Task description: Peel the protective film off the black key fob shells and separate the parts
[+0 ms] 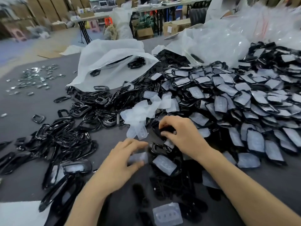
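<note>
Pinching film in the left hand, gripping a shell in the right hand, the person seems under halfway: stripped frames at nine o'clock, filmed heap at two.

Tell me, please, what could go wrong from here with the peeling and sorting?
The left hand pinches a film piece near loose peeled films lying against the pile of unpeeled shells; dropped there, it could hide among covered ones. The right hand grips a black shell between that pile and the black frames; parts might get mixed.
</note>
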Action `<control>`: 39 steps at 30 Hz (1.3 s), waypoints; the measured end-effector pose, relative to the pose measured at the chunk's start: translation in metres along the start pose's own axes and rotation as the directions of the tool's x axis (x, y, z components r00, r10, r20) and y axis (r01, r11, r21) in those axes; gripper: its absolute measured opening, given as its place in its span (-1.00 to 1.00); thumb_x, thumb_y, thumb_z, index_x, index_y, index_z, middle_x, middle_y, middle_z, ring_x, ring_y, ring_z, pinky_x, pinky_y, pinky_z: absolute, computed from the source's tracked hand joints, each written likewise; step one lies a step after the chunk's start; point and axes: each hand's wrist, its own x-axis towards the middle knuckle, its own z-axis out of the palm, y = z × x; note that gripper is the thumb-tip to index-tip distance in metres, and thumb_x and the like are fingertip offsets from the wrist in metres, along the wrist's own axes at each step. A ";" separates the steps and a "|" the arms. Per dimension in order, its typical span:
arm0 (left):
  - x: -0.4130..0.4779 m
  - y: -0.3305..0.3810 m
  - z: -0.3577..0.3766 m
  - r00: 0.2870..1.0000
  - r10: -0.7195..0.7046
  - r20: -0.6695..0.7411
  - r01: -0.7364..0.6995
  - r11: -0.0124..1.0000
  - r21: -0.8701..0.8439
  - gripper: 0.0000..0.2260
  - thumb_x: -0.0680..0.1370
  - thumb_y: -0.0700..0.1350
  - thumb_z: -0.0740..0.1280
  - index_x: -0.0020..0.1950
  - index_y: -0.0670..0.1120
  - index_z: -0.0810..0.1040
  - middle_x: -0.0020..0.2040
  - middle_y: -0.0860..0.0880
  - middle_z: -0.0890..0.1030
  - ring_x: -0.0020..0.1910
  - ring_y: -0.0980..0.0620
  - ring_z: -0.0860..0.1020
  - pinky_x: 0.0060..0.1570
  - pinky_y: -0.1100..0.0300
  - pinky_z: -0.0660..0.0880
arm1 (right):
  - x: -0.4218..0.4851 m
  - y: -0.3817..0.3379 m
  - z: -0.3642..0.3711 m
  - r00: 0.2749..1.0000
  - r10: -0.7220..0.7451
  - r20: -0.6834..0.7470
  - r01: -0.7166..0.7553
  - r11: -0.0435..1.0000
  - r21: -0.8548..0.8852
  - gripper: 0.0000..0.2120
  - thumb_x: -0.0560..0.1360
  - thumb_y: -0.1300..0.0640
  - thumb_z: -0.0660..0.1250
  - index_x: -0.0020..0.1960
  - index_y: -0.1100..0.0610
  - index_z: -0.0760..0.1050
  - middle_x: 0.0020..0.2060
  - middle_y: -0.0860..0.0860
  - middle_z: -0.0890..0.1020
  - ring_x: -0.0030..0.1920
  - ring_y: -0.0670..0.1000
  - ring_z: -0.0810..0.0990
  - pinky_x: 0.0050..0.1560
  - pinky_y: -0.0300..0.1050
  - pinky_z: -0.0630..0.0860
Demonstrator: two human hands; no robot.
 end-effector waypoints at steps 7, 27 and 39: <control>-0.002 0.001 0.008 0.968 -0.091 -0.234 0.057 0.987 -0.150 -0.70 0.44 -0.17 0.49 0.02 0.21 0.59 -0.22 0.25 0.59 -0.20 0.27 0.53 -0.17 0.46 0.38 | -0.005 0.001 -0.003 0.983 0.036 -0.182 -0.006 0.987 0.163 -0.80 0.47 0.31 0.40 0.04 0.09 0.60 -0.10 -0.11 0.68 -0.03 -0.20 0.61 0.01 -0.37 0.49; -0.015 0.031 -0.012 0.913 -0.165 -0.374 0.227 0.965 0.128 -0.61 0.51 -0.08 0.39 0.32 0.13 0.50 0.22 0.12 0.49 0.27 -0.02 0.41 0.28 0.00 0.32 | -0.006 -0.007 -0.006 0.986 0.060 -0.156 -0.031 0.983 0.180 -0.75 0.48 0.44 0.27 -0.04 0.19 0.65 -0.19 -0.09 0.61 -0.24 -0.32 0.52 -0.15 -0.51 0.35; 0.027 0.024 0.018 0.948 0.088 -0.306 -0.130 0.984 -0.120 -0.83 0.53 -0.16 0.39 -0.10 0.07 0.43 -0.07 0.16 0.60 0.12 0.26 0.51 0.39 0.41 0.08 | -0.003 -0.014 -0.006 0.901 0.380 -0.210 -0.165 0.748 0.643 -0.73 0.52 0.37 0.31 0.10 0.05 0.50 -0.16 0.01 0.56 -0.23 -0.07 0.70 -0.17 -0.33 0.57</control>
